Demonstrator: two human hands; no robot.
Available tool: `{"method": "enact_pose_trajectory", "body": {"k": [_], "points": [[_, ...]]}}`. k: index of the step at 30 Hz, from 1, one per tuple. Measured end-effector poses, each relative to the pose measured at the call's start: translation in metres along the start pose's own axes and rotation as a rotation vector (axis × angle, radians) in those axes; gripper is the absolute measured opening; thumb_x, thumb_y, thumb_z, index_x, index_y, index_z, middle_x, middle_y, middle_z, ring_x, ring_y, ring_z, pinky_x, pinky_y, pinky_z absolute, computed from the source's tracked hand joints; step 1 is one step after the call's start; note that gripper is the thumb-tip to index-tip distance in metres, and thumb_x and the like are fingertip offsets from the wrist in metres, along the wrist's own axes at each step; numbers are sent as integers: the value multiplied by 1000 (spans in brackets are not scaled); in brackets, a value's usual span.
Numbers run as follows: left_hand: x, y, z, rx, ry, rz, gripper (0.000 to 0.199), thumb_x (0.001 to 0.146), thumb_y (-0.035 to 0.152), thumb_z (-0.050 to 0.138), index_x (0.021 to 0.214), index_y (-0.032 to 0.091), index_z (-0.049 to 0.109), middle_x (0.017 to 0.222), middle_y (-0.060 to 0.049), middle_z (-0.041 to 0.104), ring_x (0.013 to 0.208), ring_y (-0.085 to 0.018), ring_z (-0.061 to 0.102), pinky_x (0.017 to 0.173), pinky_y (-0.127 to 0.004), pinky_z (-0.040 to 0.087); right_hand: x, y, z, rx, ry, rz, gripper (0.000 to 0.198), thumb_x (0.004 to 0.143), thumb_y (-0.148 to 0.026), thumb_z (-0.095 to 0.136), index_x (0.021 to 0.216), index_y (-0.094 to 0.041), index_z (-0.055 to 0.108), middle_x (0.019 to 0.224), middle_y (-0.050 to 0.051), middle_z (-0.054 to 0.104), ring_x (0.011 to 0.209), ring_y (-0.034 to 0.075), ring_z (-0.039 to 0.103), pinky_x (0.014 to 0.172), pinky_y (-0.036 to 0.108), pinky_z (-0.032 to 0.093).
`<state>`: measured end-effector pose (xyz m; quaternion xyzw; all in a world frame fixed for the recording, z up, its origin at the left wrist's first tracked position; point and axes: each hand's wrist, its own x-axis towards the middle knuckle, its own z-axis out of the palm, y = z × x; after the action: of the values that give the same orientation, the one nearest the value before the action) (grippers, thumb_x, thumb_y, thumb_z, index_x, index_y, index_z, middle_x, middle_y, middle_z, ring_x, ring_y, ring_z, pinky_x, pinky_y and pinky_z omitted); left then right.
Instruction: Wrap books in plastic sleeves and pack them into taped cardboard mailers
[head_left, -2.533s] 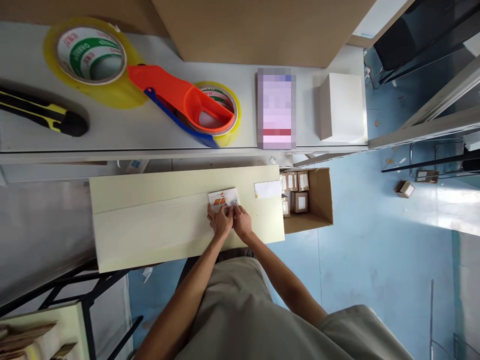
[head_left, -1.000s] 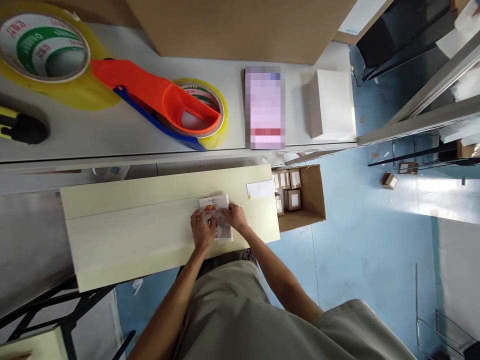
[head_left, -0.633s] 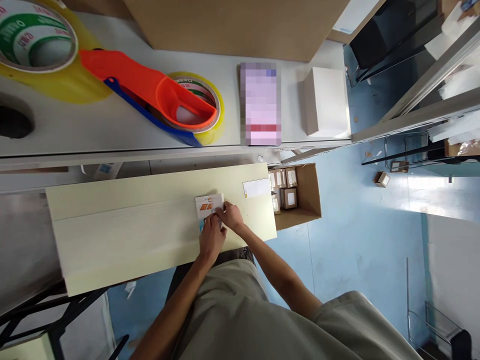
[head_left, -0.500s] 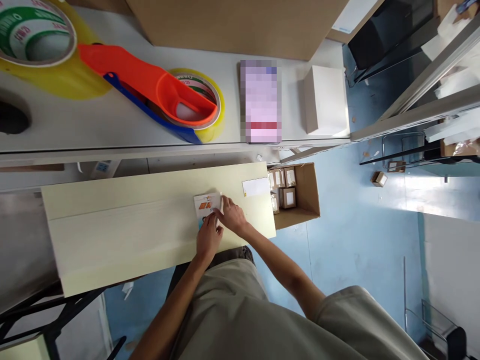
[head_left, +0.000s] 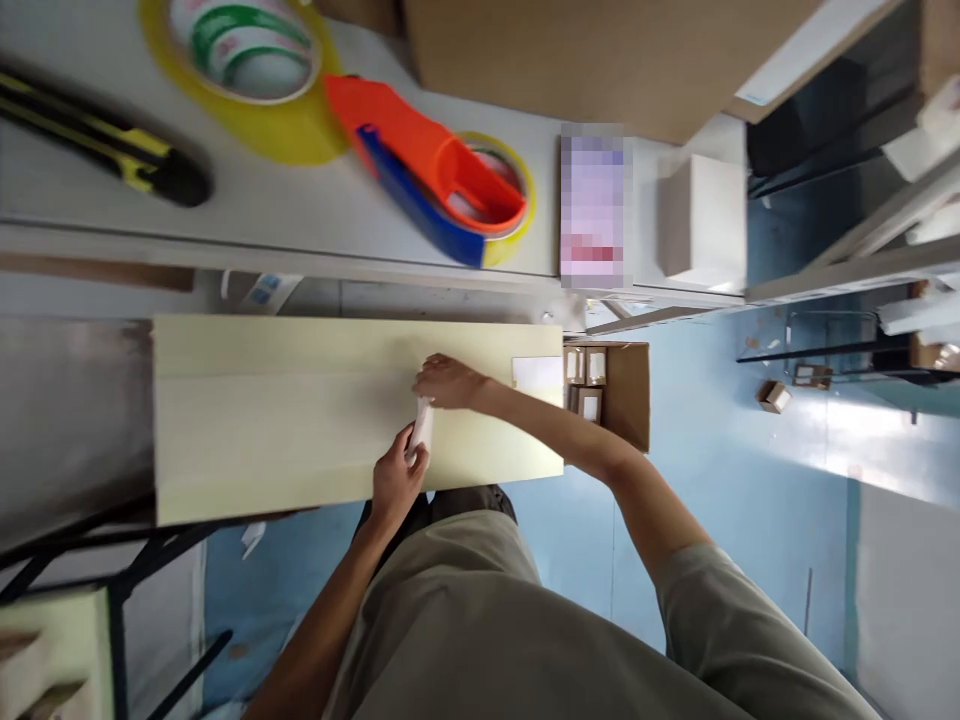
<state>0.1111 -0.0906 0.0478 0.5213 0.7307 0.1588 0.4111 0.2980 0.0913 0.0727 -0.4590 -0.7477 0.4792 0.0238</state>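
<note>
Over the pale yellow board [head_left: 300,440] a small, slim white box [head_left: 422,428] is tipped up, its narrow side facing me. My left hand [head_left: 397,478] grips its near end, thumb on one side and fingers on the other. At the far end, my right hand [head_left: 448,382] has its fingers curled and closed over the box's edge; the fingertips are partly hidden. On the board's right end lies a white card [head_left: 536,372].
Beyond the board, a grey shelf [head_left: 300,225] holds an orange-and-blue tape dispenser [head_left: 427,170], yellow tape rolls [head_left: 300,130], a box cutter [head_left: 97,135], a blurred-out pink pack [head_left: 592,205] and a white box [head_left: 705,215]. Right of the board, an open carton [head_left: 628,400] contains several small brown boxes.
The small white box, which lay flat with its printed face up, is now tipped on its side. My right hand has moved up and left to its far end. The view has shifted left.
</note>
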Motion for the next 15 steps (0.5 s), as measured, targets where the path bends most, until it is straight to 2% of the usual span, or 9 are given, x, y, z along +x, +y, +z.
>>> {"method": "enact_pose_trajectory", "body": {"k": [1, 2, 5, 9, 12, 15], "points": [[-3, -1, -3, -59, 7, -23, 42, 105, 33, 62, 146, 27, 72, 134, -9, 90, 114, -35, 87, 102, -48, 70, 6, -3, -2, -52, -49, -74, 43, 82, 4, 94, 67, -26, 66, 92, 1, 85, 131, 29, 84, 133, 48, 58], [-6, -1, -6, -125, 16, -51, 37, 106, 33, 62, 141, 24, 69, 133, -13, 89, 117, -34, 86, 102, -47, 69, 13, -5, -3, -102, -75, -95, 38, 81, 0, 97, 74, -26, 71, 97, 1, 86, 129, 29, 84, 130, 48, 60], [-10, -12, -12, -198, 87, -131, 30, 111, 45, 64, 132, 24, 64, 124, -14, 87, 112, -28, 85, 97, -39, 68, 36, -5, 1, -118, -151, -152, 34, 78, -1, 102, 94, -22, 80, 111, 4, 86, 129, 34, 81, 126, 53, 60], [-13, -39, -15, -297, 223, -174, 42, 114, 65, 62, 117, 23, 68, 118, -15, 85, 111, -28, 82, 98, -39, 67, 68, 0, 19, -183, -197, -190, 35, 91, -20, 104, 120, -20, 85, 127, 6, 85, 129, 33, 78, 119, 51, 59], [-14, -62, -13, -381, 229, -204, 42, 114, 61, 60, 125, 21, 71, 130, -18, 85, 120, -30, 82, 104, -41, 69, 87, -1, 32, -198, -213, -168, 43, 94, -27, 103, 132, -20, 84, 128, 6, 84, 127, 33, 77, 117, 51, 58], [-6, -83, -9, -469, 173, -259, 42, 116, 49, 55, 143, 20, 68, 145, -20, 82, 128, -30, 83, 96, -38, 72, 107, -4, 48, -210, -217, -121, 44, 97, -26, 102, 136, -19, 82, 130, 7, 83, 128, 32, 77, 116, 49, 58]]}}
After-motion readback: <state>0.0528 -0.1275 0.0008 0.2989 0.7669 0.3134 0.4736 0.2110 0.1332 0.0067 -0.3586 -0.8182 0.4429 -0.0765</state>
